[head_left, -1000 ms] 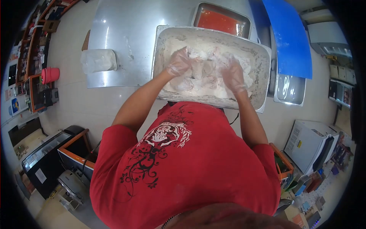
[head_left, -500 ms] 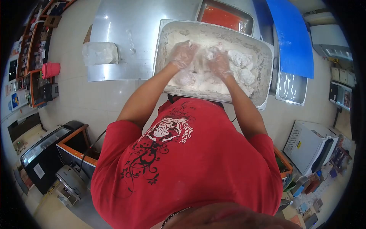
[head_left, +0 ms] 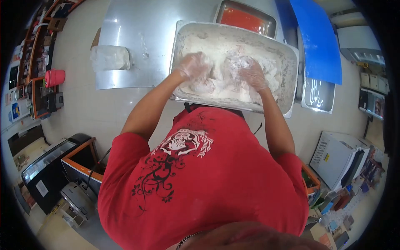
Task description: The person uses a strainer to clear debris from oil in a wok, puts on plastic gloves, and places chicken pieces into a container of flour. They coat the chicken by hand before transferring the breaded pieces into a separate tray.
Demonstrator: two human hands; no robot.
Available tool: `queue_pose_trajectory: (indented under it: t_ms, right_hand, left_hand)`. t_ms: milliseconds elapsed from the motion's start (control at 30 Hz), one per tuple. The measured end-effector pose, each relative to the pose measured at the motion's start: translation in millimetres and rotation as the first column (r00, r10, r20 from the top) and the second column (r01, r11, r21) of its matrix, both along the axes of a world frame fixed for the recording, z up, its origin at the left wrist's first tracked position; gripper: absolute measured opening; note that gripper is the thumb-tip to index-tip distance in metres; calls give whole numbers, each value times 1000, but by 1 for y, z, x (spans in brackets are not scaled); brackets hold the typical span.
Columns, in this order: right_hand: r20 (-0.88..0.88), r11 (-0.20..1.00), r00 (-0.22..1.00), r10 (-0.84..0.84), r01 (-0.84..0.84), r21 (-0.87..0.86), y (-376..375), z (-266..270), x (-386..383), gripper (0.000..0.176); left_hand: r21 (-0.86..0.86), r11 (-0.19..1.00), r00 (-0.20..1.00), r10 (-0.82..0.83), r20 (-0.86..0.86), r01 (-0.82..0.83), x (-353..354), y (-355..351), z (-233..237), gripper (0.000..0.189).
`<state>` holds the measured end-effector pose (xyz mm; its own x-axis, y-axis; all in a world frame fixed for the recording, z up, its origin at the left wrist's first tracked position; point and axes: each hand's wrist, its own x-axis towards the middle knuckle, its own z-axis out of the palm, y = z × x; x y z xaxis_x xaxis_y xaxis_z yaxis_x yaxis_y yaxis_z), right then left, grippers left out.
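Observation:
A deep metal pan [head_left: 289, 79] holds white flour-like powder [head_left: 204, 41]. Powder-coated pieces that look like raw meat lie in it, one coated piece [head_left: 203, 86] near the front left and another coated piece [head_left: 238, 62] right of the middle. Over the pan's left part is my left hand [head_left: 194, 66], in a clear plastic glove and smeared by motion, so its fingers cannot be read. My right hand [head_left: 254, 76], gloved the same way, has its fingers curled against the coated piece right of the middle; powder partly hides the fingertips.
Behind the pan stands a metal tray of orange-red liquid [head_left: 246, 20]. A blue board [head_left: 318, 46] lies at the right, over part of another metal tray [head_left: 318, 95]. A translucent plastic container [head_left: 110, 58] sits on the steel table [head_left: 146, 25] at the left.
My left hand has moved left and slightly toward me. My right hand has shifted right, its fingers now turned leftward onto the coated piece.

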<state>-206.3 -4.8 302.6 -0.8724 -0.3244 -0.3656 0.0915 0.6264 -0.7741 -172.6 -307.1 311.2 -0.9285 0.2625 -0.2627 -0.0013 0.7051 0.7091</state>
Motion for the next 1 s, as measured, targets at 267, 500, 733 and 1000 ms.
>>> queue_pose_trajectory:
  t_ms: [267,500,733,1000]
  right_hand:
    - [-536,957,841,73,91,274,-28,31,16,50]
    - [-230,957,966,116,-47,286,-51,-6,19,71]
    - [-323,875,945,43,120,469,-81,-34,20,87]
    - [-199,994,979,-47,64,84,-52,12,5,85]
  left_hand:
    - [72,932,921,362,-144,-355,10,50,14,35]
    - [379,802,885,385,263,-462,22,79,27,35]
    - [445,823,926,375,39,-352,12,64,-23,32]
    - [760,551,836,548,-17,-345,16,6,-33,39]
